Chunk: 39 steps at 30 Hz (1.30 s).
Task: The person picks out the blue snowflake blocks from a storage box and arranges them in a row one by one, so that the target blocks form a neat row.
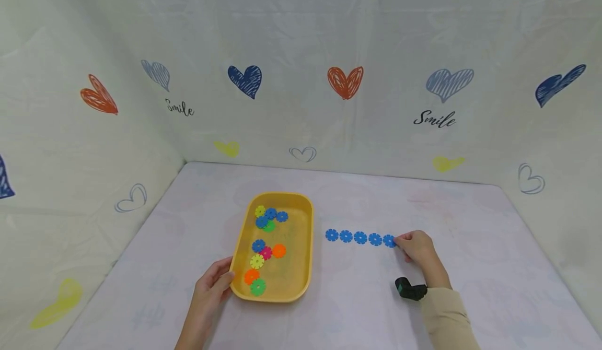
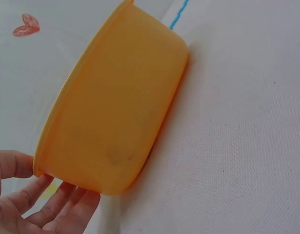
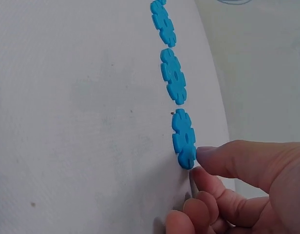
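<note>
Over pale table (image 1: 348, 298), right hand (image 1: 418, 247) pinches blue disc (image 1: 388, 241).

One tray (image 1: 295, 266), sixteen visible discs (image 1: 360, 237)

The tray (image 1: 296, 271) is yellow, the lined-up discs (image 1: 360, 237) blue, the heart-patterned backdrop (image 1: 301, 31) seemingly off-white.

Both forearms reach over the bench (image 1: 348, 313) from its near side, angled inward. The left hand (image 1: 213, 282), the nearer one to that side, has its thumb set opposite its slightly bent, parted fingers in a grip. The right hand (image 1: 417, 248), farther toward the far edge, pinches between thumb and index finger, other fingers curled; a beige sleeve (image 1: 447, 313) covers that forearm.
</note>
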{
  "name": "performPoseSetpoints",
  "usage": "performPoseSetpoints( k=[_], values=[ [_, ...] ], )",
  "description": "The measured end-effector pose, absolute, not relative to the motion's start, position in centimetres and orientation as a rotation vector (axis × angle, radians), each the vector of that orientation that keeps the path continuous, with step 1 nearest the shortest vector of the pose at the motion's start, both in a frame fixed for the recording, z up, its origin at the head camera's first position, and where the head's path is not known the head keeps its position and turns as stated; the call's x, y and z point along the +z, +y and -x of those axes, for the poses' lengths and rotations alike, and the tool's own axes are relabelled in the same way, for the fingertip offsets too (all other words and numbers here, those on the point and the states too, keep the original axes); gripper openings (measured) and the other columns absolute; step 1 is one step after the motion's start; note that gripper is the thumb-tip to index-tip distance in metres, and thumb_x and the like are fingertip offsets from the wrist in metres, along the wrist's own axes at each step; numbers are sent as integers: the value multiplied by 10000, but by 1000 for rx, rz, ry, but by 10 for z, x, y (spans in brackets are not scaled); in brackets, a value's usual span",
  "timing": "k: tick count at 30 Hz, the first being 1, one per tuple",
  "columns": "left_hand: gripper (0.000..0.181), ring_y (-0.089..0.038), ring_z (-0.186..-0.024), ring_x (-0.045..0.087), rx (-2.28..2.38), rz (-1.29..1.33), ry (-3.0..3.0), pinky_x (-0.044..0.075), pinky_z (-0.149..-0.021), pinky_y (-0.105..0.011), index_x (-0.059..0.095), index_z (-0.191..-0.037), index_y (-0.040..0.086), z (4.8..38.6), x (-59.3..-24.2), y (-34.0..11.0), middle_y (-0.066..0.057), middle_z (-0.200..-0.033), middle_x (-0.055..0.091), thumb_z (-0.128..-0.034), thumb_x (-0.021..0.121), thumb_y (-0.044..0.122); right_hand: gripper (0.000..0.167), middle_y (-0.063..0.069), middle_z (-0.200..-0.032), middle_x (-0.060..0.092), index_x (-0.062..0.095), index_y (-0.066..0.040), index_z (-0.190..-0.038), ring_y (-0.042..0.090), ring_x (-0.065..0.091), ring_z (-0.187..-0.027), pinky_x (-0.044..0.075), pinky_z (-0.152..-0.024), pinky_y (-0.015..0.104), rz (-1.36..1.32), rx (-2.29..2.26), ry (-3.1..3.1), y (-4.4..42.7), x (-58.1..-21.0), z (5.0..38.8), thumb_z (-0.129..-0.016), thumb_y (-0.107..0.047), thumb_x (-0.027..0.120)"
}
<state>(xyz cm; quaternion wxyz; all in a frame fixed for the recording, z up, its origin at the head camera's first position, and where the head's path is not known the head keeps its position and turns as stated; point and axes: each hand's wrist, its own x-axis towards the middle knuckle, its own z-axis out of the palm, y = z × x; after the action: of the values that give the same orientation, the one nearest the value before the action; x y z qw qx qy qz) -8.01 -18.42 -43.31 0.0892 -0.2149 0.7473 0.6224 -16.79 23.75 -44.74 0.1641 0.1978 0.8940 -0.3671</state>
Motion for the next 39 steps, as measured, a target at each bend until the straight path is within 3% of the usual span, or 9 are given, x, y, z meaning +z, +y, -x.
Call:
performPoseSetpoints(
  k=[14,18,23,39],
  values=[
    [423,-143,-991,574,1864,637,2210,520,-781,-210,456,-1341,38,80,-434,-185,-178,-1309,513,-946,497,184,374,106,-751,545,526,102,-1114,180,508,-679,421,-642,278,-510,-1044,2571,230,-429,157,-920,-219,530],
    [418,-139,-979,572,1854,645,2217,517,-779,-214,462,-1336,42,80,-434,-185,-167,-1294,524,-944,497,183,459,213,-920,587,491,121,-1174,278,543,-825,481,-771,401,-444,-989,2599,225,-421,153,-924,-263,518],
    [420,-137,-967,568,1849,639,2223,509,-772,-216,461,-1335,44,79,-433,-185,-162,-1287,526,-944,496,194,570,320,-1185,511,449,127,-1240,416,500,-1061,446,-902,527,-358,-954,2643,214,-412,147,-920,-340,516],
    [426,-134,-967,577,1870,640,2210,510,-759,-195,460,-1335,33,80,-434,-186,-172,-1294,525,-941,502,189,402,168,-1131,616,570,-4,-1188,298,573,-1045,508,-854,433,-5,-1270,2745,142,-385,140,-870,-243,631]
  ],
)
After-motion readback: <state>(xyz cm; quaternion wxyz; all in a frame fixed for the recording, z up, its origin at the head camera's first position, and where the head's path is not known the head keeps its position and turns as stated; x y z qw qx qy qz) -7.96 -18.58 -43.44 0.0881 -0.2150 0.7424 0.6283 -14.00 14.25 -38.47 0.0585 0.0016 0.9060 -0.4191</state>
